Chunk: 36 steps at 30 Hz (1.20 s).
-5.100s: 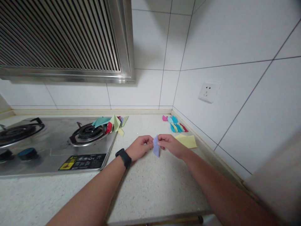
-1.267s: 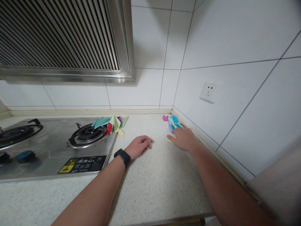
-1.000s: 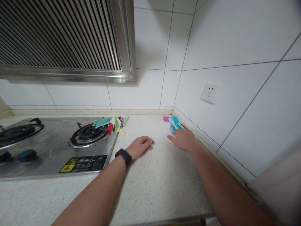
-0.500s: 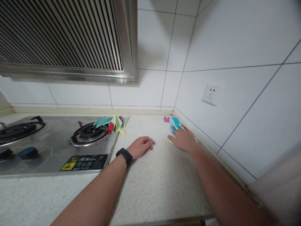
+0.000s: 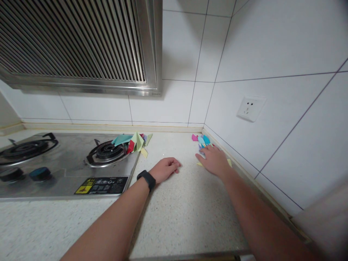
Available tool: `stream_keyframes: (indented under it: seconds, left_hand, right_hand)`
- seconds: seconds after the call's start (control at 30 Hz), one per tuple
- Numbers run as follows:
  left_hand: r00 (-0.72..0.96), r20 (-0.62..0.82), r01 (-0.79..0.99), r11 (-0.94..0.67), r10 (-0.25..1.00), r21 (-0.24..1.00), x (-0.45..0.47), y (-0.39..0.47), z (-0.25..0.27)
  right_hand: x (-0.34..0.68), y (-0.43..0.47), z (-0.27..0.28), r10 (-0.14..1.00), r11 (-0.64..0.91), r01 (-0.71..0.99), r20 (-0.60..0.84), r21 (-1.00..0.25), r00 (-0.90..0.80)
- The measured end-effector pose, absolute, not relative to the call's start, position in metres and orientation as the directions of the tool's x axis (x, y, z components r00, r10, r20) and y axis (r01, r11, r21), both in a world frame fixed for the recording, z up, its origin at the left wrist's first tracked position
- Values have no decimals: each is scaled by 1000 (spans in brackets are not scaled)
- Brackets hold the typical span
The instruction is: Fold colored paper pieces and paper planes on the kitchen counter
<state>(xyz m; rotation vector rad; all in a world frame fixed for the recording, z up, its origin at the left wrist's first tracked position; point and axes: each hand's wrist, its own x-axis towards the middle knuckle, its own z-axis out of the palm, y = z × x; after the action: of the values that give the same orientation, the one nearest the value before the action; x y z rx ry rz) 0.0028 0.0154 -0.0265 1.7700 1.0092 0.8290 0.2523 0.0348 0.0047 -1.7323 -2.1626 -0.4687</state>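
Note:
My left hand [image 5: 165, 169], with a black band on its wrist, rests on the speckled counter [image 5: 176, 217]. Its fingers are curled in, and no object shows in them. My right hand [image 5: 213, 159] lies over a small pile of colourful folded paper pieces [image 5: 206, 140] by the wall corner, thumb and fingers apart. Blue, pink and purple pieces stick out beyond its fingertips; yellow paper [image 5: 230, 162] peeks out at its side. The palm hides part of the pile. Left of my left hand, a heap of larger folded paper pieces [image 5: 137, 140] in green, teal and red overlaps the stove's edge.
A steel gas stove [image 5: 67, 181] with black burners fills the left side. Above it hangs a slatted range hood [image 5: 160, 47]. White tiled walls meet at the back corner, and a power socket [image 5: 250, 108] is on the right wall.
The view has shifted slightly, so the whole scene sits a little further right. My right fingers have drawn back slightly over the paper pile. The left hand keeps its curled pose.

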Motion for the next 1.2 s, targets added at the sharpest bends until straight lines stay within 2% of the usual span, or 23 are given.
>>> stream_keyframes:
  seconds: [0.13,0.27,0.37,0.43,0.57,0.7,0.77,0.83,1.0,1.2]
  left_hand:
    - [441,135,316,-294,887,902,3,13,-22]
    - [448,208,364,-390,870,846,3,12,-20]
    - [430,284,475,-482,857,736,-1,14,-19]
    - [374,331,619,-499,866,606,-8,17,-18]
    - [190,436,893,-340,880,296,-27,25,-19]
    - [-55,433,988,-14,900,153,-44,27,-27]
    - [-100,376,991,56,921,125,-47,28,-31]
    - [-81,326,993,48,942,109,-47,28,-33]
    - [82,287,987,-119,954,112,-41,29,-31]
    - [274,267,919,-333,924,209,-33,27,-21]
  right_hand:
    - [242,32,8,780,395,919,537,-24,-321]
    - [223,23,8,651,688,719,525,-103,-548]
    - [213,16,4,580,791,592,493,-151,-649]
    - [212,15,1,575,798,580,493,-163,-653]
    - [218,17,-3,583,792,583,510,-183,-632]
    - [223,18,-3,585,793,573,526,-208,-618]
    - [224,17,-2,589,790,575,529,-216,-611]
    - [225,17,-1,595,785,579,532,-221,-602]
    - [227,18,0,601,778,586,542,-228,-587]
    - [228,17,1,622,760,603,538,-242,-568]
